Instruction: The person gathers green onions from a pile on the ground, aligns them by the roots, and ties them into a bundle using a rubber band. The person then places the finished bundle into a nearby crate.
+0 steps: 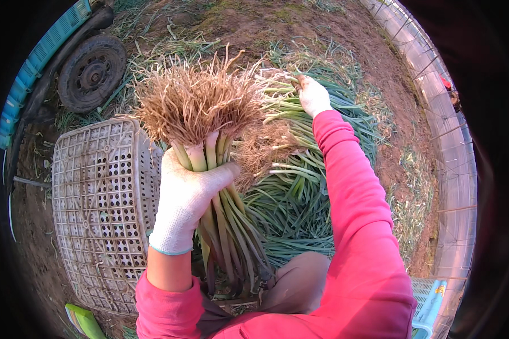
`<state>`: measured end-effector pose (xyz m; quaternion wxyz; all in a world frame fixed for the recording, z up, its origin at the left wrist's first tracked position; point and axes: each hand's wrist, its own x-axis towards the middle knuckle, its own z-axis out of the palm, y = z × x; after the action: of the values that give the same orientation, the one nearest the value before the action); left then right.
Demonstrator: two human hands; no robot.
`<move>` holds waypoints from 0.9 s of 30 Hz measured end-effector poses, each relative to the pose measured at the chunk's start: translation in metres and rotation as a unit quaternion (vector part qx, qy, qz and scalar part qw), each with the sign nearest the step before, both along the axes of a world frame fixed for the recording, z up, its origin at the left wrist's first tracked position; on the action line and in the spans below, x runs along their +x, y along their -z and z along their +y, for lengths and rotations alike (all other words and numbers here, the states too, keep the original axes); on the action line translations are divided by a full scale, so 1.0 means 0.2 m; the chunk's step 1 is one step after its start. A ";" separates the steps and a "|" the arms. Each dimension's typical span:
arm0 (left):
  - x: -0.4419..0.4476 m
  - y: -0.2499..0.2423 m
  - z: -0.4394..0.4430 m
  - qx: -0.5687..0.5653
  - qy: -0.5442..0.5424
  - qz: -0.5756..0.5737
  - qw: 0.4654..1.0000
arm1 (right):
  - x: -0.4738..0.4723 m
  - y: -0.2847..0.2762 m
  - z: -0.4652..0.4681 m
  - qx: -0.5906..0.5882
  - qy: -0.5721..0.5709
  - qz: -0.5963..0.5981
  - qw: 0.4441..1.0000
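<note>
My left hand (193,190), in a white knitted glove, is closed around the stems of a bundle of green onions (199,156). The bundle's tangled brown roots point up and away from me, and its long leaves hang down below my fist. My right hand (313,95), gloved in white too, reaches out to the far edge of a large pile of green onions (297,212) on the ground. Its fingertips are at a pale stem end there; the fingers are partly hidden, so a firm grip cannot be made out. More roots (263,148) lie between the bundle and the pile.
A dirty white plastic crate (97,212) stands at the left, by my left forearm. Beyond it are a wheel (92,74) and a turquoise crate (38,59). Plastic sheeting (454,178) runs along the right, with a light-blue basket (426,296) at lower right. Leaf scraps litter the soil.
</note>
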<state>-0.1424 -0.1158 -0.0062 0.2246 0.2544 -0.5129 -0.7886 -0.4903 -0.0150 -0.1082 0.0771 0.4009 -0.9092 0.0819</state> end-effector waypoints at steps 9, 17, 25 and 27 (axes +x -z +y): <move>0.01 0.00 -0.02 -0.017 -0.008 -0.026 0.999 | 0.24 -0.30 0.37 0.121 -0.051 0.228 0.965; 0.01 0.00 -0.03 -0.013 -0.004 -0.012 1.000 | 0.51 -0.03 0.44 0.229 -0.012 -0.054 0.972; -0.01 0.02 0.00 -0.011 -0.013 0.002 1.000 | 0.14 0.00 -0.04 0.132 -0.029 0.028 0.990; -0.02 0.01 0.00 -0.017 -0.012 0.000 1.000 | 0.10 0.07 -0.10 0.205 -0.035 0.033 0.978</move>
<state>-0.1462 -0.1158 -0.0084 0.2381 0.2568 -0.5229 -0.7772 -0.4711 -0.0356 -0.1221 0.0204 0.4423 -0.8889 -0.1171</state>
